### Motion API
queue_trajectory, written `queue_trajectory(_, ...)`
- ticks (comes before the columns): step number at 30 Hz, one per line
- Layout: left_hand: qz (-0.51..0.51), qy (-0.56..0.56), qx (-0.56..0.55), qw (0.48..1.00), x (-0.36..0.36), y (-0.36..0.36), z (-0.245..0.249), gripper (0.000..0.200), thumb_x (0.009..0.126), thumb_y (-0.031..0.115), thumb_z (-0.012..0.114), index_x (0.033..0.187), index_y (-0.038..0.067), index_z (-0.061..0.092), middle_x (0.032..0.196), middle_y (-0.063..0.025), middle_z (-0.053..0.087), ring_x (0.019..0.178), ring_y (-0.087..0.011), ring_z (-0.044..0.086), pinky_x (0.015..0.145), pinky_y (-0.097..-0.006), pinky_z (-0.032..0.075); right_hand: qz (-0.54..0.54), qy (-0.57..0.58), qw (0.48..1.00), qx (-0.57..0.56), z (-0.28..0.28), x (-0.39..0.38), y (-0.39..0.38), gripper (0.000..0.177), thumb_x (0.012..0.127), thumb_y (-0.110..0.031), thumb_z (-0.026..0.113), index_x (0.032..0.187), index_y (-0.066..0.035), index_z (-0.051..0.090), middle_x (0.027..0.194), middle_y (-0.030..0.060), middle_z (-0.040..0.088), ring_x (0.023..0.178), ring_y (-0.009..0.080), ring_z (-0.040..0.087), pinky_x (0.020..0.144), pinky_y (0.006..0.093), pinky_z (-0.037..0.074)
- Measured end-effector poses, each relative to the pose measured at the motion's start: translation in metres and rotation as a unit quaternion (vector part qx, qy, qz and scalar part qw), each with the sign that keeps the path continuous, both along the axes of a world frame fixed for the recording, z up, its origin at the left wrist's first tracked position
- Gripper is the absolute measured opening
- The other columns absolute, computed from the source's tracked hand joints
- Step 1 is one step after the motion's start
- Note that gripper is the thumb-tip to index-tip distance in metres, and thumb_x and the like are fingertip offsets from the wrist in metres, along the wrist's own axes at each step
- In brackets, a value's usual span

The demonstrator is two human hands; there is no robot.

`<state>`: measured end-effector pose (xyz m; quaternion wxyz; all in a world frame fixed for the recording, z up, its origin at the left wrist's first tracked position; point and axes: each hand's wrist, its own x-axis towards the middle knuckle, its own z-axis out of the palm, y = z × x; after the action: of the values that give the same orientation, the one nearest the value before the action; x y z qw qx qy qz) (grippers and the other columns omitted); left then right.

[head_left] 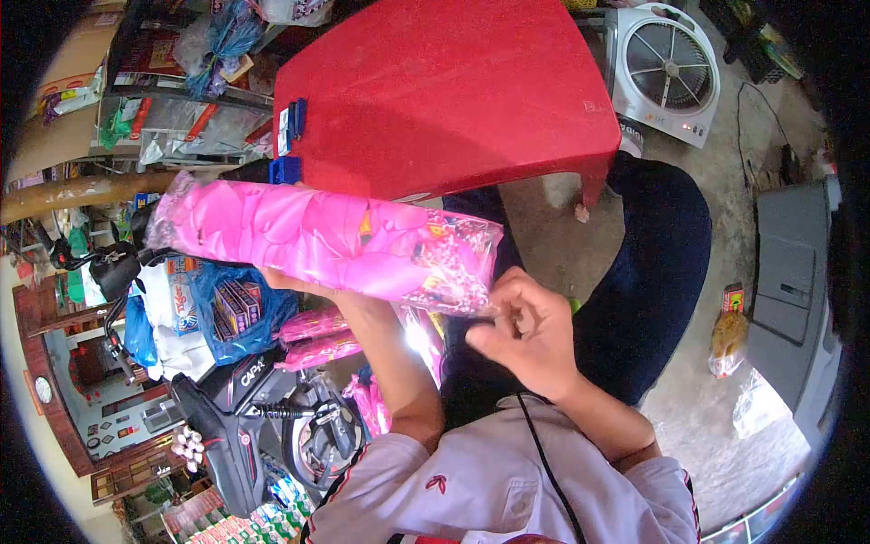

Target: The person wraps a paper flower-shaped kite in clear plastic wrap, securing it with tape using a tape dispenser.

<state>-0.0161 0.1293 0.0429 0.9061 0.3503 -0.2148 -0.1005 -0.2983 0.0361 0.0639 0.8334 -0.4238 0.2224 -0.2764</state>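
Observation:
A long pink package (326, 238) in clear plastic lies slantwise across the middle of the view, its right end printed with small flowers. My left hand (294, 281) supports it from below and behind, closed around it; most of the fingers are hidden by the package. At the right end, my right hand (530, 331) is closed, with curled fingers and the thumb beside the lower corner of the wrapper. What these fingers hold, if anything, is too small to make out. More pink packages (317, 337) lie below my left forearm.
A red table (435, 100) stands ahead, with small blue items (286, 169) at its left edge. Beyond its right side is a box fan (671, 72). A motorbike (245, 408) and a blue bag of boxes (231, 313) are at the left, a grey cabinet (788, 272) at the right.

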Motion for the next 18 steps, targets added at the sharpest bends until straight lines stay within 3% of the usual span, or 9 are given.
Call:
queue_trajectory(2, -0.114, -0.024, -0.084, 0.99, -0.016, -0.006, 0.016, 0.079, 0.096, 0.07, 0.04, 0.142, 0.007, 0.054, 0.13, -0.0186, 0.064, 0.124, -0.0339, 0.062, 0.108, -0.0511, 0.052, 0.018, 0.03, 0.998, 0.056, -0.007, 0.0, -0.002, 0.025, 0.085, -0.012, 0.09, 0.085, -0.009, 0.065, 0.086, -0.0045, 0.059, 0.066, 0.0014, 0.042, 0.059, 0.0242, 0.033)
queue_trajectory(5, 0.178, -0.033, 0.1, 0.978, -0.034, -0.02, 0.033, 0.081, 0.096, 0.069, 0.042, 0.143, 0.006, 0.054, 0.134, -0.0214, 0.064, 0.13, -0.0357, 0.059, 0.112, -0.0531, 0.049, 0.02, 0.024, 0.99, 0.14, -0.011, 0.002, -0.004, 0.023, 0.09, -0.015, 0.087, 0.084, -0.012, 0.064, 0.084, -0.0074, 0.059, 0.073, 0.0022, 0.047, 0.067, 0.0238, 0.038)
queue_trajectory(8, 0.18, -0.165, 0.198, 0.949, -0.025, 0.0, 0.037, 0.081, 0.095, 0.067, 0.043, 0.144, 0.004, 0.052, 0.136, -0.0238, 0.064, 0.134, -0.038, 0.056, 0.115, -0.0567, 0.046, 0.032, -0.012, 0.98, 0.195, -0.012, 0.001, -0.008, 0.022, 0.091, -0.013, 0.086, 0.085, -0.011, 0.064, 0.085, -0.0064, 0.061, 0.078, 0.0031, 0.052, 0.072, 0.0233, 0.04)
queue_trajectory(9, 0.248, -0.161, 0.224, 0.929, -0.029, 0.0, 0.035, 0.079, 0.096, 0.068, 0.041, 0.143, 0.005, 0.055, 0.135, -0.0228, 0.066, 0.134, -0.0363, 0.057, 0.114, -0.0559, 0.046, 0.046, -0.019, 0.98, 0.195, -0.014, -0.001, -0.011, 0.022, 0.091, -0.013, 0.086, 0.086, -0.01, 0.065, 0.086, -0.0062, 0.061, 0.08, 0.0033, 0.053, 0.074, 0.0232, 0.041)
queue_trajectory(11, 0.29, -0.155, 0.23, 0.916, -0.033, -0.001, 0.038, 0.078, 0.097, 0.068, 0.041, 0.143, 0.006, 0.055, 0.135, -0.0225, 0.066, 0.134, -0.0362, 0.057, 0.114, -0.0559, 0.046, 0.048, -0.018, 0.984, 0.17, -0.017, -0.004, -0.013, 0.021, 0.091, -0.012, 0.086, 0.087, -0.009, 0.065, 0.087, -0.0053, 0.062, 0.081, 0.0037, 0.054, 0.074, 0.023, 0.042)
queue_trajectory(13, 0.296, -0.149, 0.219, 0.918, -0.033, -0.001, 0.039, 0.078, 0.097, 0.067, 0.041, 0.143, 0.006, 0.055, 0.136, -0.0221, 0.065, 0.134, -0.0361, 0.057, 0.114, -0.056, 0.046, 0.025, -0.001, 0.992, 0.121, -0.02, -0.004, -0.012, 0.021, 0.09, -0.011, 0.086, 0.088, -0.008, 0.066, 0.088, -0.004, 0.064, 0.08, 0.004, 0.055, 0.073, 0.0227, 0.042)
queue_trajectory(16, 0.292, -0.148, 0.211, 0.921, -0.034, 0.001, 0.042, 0.076, 0.098, 0.067, 0.04, 0.143, 0.007, 0.055, 0.136, -0.0216, 0.065, 0.133, -0.036, 0.056, 0.113, -0.0561, 0.045, 0.014, -0.006, 0.99, 0.141, -0.014, -0.002, -0.016, 0.019, 0.088, -0.01, 0.088, 0.089, -0.006, 0.069, 0.088, -0.0029, 0.064, 0.078, 0.0039, 0.054, 0.071, 0.0218, 0.042)
queue_trajectory(18, 0.286, -0.149, 0.205, 0.924, -0.033, 0.003, 0.044, 0.076, 0.098, 0.066, 0.04, 0.143, 0.007, 0.055, 0.136, -0.0212, 0.065, 0.133, -0.0359, 0.056, 0.113, -0.0562, 0.045, 0.045, 0.007, 0.993, 0.106, -0.016, -0.005, -0.018, 0.017, 0.089, -0.006, 0.084, 0.089, -0.006, 0.068, 0.095, -0.0004, 0.061, 0.087, 0.008, 0.055, 0.079, 0.0258, 0.044)
